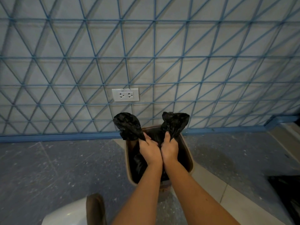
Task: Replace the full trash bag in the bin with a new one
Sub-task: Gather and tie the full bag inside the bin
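Nearest the camera, at the bottom left of the frame, sits a white rounded object with a brown piece standing against it; what either one is cannot be told. Two bare forearms rise from the bottom centre toward the middle of the frame. Side by side and touching, the left hand and the right hand hover over the mouth of the bin, a brown container standing on the grey speckled floor. Each hand has its fingers curled tight around a gathered corner of the black trash bag, whose body fills the bin below. The left corner flares up and to the left above the fist, and the right corner flares up and to the right. Behind the bin, a blue baseboard runs across the frame. Above it rises a pale wall crossed by blue triangular lines, with a white double socket just left of centre.
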{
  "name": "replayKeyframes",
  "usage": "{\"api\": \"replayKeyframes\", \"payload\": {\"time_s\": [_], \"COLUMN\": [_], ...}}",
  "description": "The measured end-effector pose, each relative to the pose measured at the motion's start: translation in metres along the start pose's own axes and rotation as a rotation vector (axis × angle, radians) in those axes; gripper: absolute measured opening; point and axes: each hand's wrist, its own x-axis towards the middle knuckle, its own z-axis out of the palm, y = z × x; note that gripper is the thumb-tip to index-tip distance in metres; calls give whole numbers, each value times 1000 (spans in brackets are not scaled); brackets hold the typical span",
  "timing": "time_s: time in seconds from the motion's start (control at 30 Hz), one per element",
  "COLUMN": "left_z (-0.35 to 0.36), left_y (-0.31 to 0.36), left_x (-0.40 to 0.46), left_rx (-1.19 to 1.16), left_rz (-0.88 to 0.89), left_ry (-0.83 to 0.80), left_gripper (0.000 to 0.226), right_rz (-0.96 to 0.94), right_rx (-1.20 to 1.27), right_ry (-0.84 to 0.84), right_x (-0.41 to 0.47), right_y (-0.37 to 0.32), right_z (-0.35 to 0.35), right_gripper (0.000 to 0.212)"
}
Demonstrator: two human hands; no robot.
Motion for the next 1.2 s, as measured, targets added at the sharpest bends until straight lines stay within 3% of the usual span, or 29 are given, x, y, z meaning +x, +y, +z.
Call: {"api": "replayKeyframes", "payload": {"time_s": [0.13,0.23,0.3,0.37,0.43,0.5,0.73,0.83,0.93,1.1,1.2], "left_z": [-3,-18,-33,-43,-46,-41,-19,-21,-24,-30,-35], "left_y": [-2,-6,-13,-10,6,24,51,63,71,85,96], "left_x": [-1,-1,2,0,-6,-13,-11,2,20,20,15], "left_rx": [58,240,375,437,340,102,-147,-181,191,682,664], "left_rz": [-28,29,71,99,120,81,-67,-119,-130,-178,-143], "left_ry": [-81,-278,-355,-373,-345,-337,-251,-251,-342,-723,-862], "left_gripper": [36,50,60,55,44,32,38,39,42,49,48], "right_rz": [38,86,157,256,316,322,262,122,-141,-592,-708], "right_rx": [-60,-9,164,396,603,675,537,420,125,-188,-476], "right_ry": [-14,13,4,-52,-112,-169,-297,-360,-440,-433,-396], "right_x": [7,9,8,6,5,-1,-15,-8,-6,-1,3], "right_y": [5,3,-4,-19,-29,-36,-44,-50,-57,-82,-88], "right_z": [-2,-5,-8,-9,-9,-7,-15,-26,-47,-55,-52], "right_gripper": [50,50,39,19,18,23,25,31,26,26,34]}}
